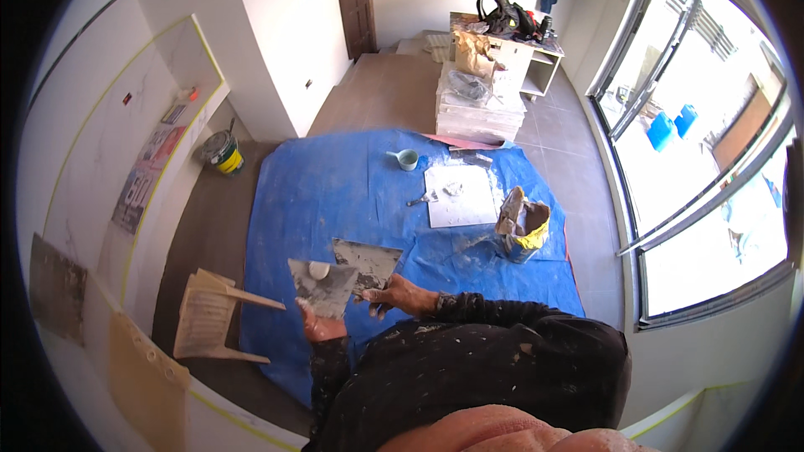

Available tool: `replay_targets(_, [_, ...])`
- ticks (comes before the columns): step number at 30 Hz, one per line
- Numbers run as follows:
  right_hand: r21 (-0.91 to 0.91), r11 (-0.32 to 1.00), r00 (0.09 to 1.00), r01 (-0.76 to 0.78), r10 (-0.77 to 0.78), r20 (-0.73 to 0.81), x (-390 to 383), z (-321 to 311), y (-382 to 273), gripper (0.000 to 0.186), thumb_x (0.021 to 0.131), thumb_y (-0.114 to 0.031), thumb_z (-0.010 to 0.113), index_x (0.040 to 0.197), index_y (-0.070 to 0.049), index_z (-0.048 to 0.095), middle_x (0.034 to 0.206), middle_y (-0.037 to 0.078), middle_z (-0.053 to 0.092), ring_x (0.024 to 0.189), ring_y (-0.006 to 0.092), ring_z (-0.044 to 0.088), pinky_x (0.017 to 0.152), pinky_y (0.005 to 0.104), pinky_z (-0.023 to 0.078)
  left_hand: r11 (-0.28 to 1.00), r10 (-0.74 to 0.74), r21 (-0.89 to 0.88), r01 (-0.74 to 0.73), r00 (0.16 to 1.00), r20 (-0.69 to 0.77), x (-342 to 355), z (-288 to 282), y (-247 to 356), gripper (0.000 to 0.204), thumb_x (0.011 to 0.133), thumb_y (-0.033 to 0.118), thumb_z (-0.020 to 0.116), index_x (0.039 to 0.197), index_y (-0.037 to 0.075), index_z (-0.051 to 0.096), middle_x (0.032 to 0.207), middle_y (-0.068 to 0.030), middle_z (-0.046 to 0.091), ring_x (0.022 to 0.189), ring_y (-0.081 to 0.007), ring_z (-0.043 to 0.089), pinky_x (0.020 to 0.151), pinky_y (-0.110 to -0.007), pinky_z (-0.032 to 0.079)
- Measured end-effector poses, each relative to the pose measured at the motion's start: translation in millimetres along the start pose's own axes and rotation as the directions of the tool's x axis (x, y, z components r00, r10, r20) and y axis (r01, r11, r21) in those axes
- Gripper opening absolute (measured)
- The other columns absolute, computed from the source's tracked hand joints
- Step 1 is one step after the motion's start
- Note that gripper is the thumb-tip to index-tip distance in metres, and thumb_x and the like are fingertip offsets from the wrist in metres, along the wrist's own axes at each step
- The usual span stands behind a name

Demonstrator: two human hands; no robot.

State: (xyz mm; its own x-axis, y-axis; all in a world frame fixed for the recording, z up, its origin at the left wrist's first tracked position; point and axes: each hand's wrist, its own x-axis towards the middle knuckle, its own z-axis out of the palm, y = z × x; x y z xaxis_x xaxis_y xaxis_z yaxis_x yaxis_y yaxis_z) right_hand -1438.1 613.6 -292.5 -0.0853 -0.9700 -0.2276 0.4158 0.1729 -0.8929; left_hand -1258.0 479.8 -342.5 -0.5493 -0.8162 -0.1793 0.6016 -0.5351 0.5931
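Observation:
My left hand (321, 324) is closed on the lower edge of a flat grey plastering plate (333, 290). A pale rounded lump (318, 270) sits on its face; whether it is putty or a knob I cannot tell. Right beside it, my right hand (399, 295) grips a second plate, a putty-smeared plastering blade (374, 259). The left plate overlaps part of this blade. Both are in front of my body, above a blue tarp (318, 176). White specks mark my dark sleeves.
On the tarp are a white board (461, 205) with powder and a small tool, a pale green dipper (408, 159) and an open bag (528, 230). A plastic chair (205, 315) lies at left, near a bucket (222, 153). Stacked boxes (477, 113) stand beyond; sliding windows (703, 142) line the right.

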Motion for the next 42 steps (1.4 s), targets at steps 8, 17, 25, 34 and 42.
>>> replay_targets(8, [0.090,0.973,0.934,0.213,-0.176,-0.312,85,-35,-50,0.040,0.092,-0.031,0.062,0.107,0.005,0.058,0.088,0.011,0.065,0.075,0.0161,0.063,0.062,0.0296,0.055,0.987,-0.147,0.106,0.122,0.952,0.270,151,62,-48,0.063,0.098,0.045,0.045,0.141,0.002,0.031,0.138,-0.0143,0.043,0.126,-0.0277,0.043,0.107,-0.043,0.033])
replay_targets(17, [0.216,0.892,0.839,0.397,-0.258,-0.479,169,-170,-110,0.029,0.093,-0.021,0.060,0.106,0.005,0.058,0.091,0.012,0.065,0.076,0.0173,0.065,0.066,0.0319,0.056,0.729,-0.465,0.632,0.261,0.867,0.178,325,90,-103,0.069,0.097,0.042,0.050,0.145,0.001,0.024,0.137,-0.0146,0.043,0.126,-0.0260,0.044,0.099,-0.039,0.039])
replay_targets(25, [0.158,0.856,0.693,0.492,-0.275,-0.666,240,-285,-172,0.030,0.092,-0.020,0.061,0.104,0.007,0.057,0.092,0.014,0.064,0.077,0.0206,0.066,0.069,0.0331,0.057,0.900,-0.253,0.428,-0.080,0.704,0.664,497,143,-25,0.039,0.096,0.024,0.055,0.126,-0.001,0.053,0.107,-0.0129,0.065,0.104,-0.0238,0.061,0.092,-0.038,0.047])
replay_targets(34, [0.066,0.952,0.451,0.299,-0.080,-0.889,412,-432,-138,0.025,0.088,-0.014,0.060,0.081,0.010,0.059,0.077,0.016,0.065,0.070,0.0243,0.068,0.068,0.0324,0.058,0.326,-0.167,0.342,-0.881,0.302,0.938,683,353,174,0.036,0.091,0.011,0.055,0.123,-0.007,0.054,0.119,-0.0212,0.061,0.114,-0.0286,0.057,0.100,-0.039,0.042])
replay_targets(42, [-0.426,0.201,0.359,-0.882,-0.298,-0.884,443,-499,-28,0.033,0.075,-0.045,0.070,0.085,-0.014,0.066,0.080,0.009,0.069,0.077,0.0302,0.065,0.071,0.0469,0.042,0.242,-0.127,-0.349,-0.905,-0.387,0.913,832,530,278,0.027,0.089,0.012,0.057,0.115,0.005,0.063,0.106,-0.0164,0.067,0.098,-0.0275,0.067,0.088,-0.044,0.052])
